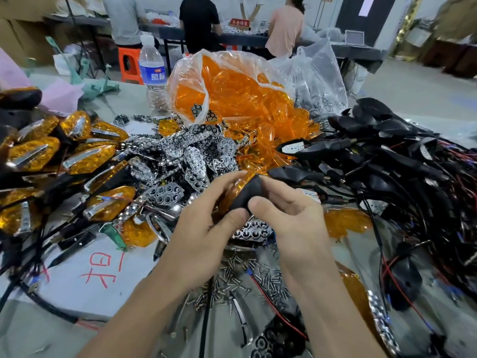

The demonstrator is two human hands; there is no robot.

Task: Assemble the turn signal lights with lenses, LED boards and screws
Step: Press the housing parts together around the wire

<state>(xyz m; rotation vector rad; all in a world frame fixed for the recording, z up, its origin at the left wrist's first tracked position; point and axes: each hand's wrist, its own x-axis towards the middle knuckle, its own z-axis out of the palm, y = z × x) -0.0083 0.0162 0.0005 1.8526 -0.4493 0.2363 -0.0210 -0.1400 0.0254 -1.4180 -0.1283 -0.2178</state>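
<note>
A black turn signal housing (245,196), an amber lens (246,177) seemingly seated on its upper-left edge, is held tilted above scattered small silver screws (260,277).

lone head-worn wide-angle view, forward and down, close above the cluttered table (131,99)

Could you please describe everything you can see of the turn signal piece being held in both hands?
The black plastic turn signal housing is matte and rounded, with a translucent orange lens seated along its upper left edge. It is tilted, held above the heap of chrome reflector pieces. The left hand grips it from below, thumb on its near end; the right hand pinches its right side. Its inside is hidden.
</note>
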